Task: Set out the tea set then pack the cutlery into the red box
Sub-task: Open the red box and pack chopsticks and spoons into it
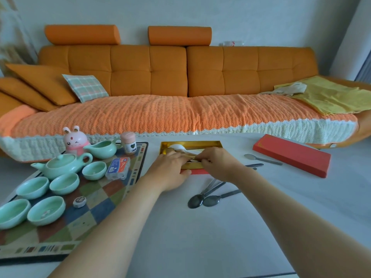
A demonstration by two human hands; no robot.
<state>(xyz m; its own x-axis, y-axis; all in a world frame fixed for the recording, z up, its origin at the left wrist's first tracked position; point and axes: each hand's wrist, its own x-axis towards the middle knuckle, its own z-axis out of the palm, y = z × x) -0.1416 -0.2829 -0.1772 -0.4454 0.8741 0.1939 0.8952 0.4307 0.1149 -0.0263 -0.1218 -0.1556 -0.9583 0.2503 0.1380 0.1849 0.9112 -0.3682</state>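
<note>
Here the gold-lined red box holds a white spoon; left hand rests on it, right hand pinches cutlery.

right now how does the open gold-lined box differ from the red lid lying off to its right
The box lies open, gold lining showing, with a white spoon and other cutlery inside; the red lid lies top up, showing its red top. The left hand and right hand are at the box; nothing touches the lid. The box sits square to the person, the lid slanted. Both are long rectangles on the white table.
</note>
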